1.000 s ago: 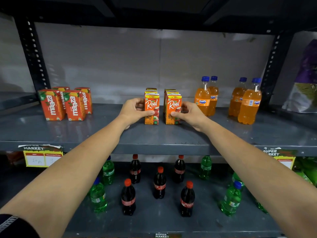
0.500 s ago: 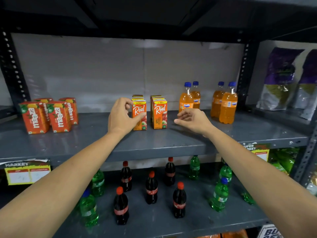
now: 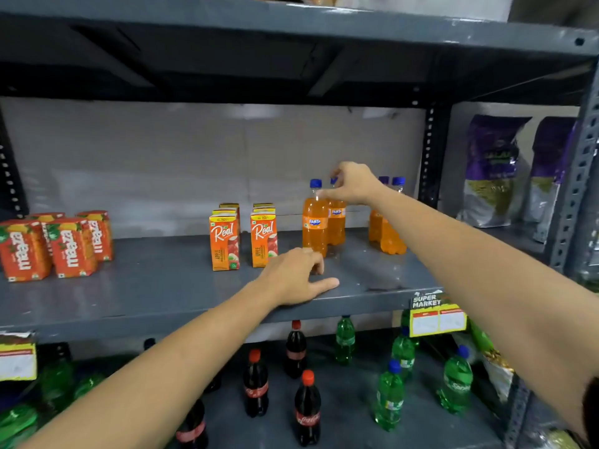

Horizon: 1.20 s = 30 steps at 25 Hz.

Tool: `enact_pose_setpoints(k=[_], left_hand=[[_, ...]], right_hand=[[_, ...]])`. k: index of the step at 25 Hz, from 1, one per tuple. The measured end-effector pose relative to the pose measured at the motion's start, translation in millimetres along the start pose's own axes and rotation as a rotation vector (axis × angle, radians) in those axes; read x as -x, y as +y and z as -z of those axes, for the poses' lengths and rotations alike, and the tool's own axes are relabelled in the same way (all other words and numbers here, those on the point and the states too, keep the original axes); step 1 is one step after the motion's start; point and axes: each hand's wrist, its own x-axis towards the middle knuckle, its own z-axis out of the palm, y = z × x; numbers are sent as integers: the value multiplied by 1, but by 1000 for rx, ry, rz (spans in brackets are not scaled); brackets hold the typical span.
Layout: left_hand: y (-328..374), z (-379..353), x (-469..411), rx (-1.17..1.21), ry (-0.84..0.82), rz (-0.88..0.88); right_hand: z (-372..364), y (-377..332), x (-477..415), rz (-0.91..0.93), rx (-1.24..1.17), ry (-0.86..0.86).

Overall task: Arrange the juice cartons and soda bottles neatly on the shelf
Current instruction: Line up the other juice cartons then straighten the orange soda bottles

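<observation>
Head camera first: far to the left of our hands, the mango cartons (image 3: 61, 244) stand in a tight cluster on the middle shelf (image 3: 162, 286). Nearer, just left of our left hand (image 3: 296, 275), two short files of apple cartons (image 3: 243, 241) stand squared up, labels forward, which we judge is their finished place. That left hand rests palm down on the shelf with its fingers loosely spread and nothing in it, just in front of the front orange bottle (image 3: 315, 222), likely bracing us as we reach. Our right hand (image 3: 353, 183) sits higher, fingers pinched together around the blue cap of the rear orange bottle (image 3: 336, 222), though the hand hides the contact itself. Gripping by the cap lets us slide it without knocking its neighbour. Right of that grip, two more orange bottles (image 3: 387, 234) stand partly behind our forearm. Below our arms, the lower shelf (image 3: 356, 426) holds cola bottles (image 3: 307, 406) and green bottles (image 3: 390, 393), scattered and not yet lined up.
</observation>
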Motion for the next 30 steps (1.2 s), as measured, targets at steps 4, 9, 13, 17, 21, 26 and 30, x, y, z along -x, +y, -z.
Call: enact_pose_setpoints(k=[4,9,13,17,21,26,30], left_hand=[[16,-14,-9,71,-118,57],[36,-24,-12,-7,-210,140],[46,-25,-20,-15,-261,171],[55,-27,-27,-21,-273,215],[56,-28,-28,-8,-284,233],[59,-28,-30,12,-268,253],[59,-28,-31,32,-249,258]], right_hand=[[-18,-2,-19,-25,-90,-107],[-14,9,-25,-44,-272,-151],[10,34,-31,-98,-246,-208],[22,59,-29,-133,-199,-170],[21,68,-26,-113,-192,-136],[20,67,-22,-77,-210,-140],[16,63,-20,-15,-172,-105]])
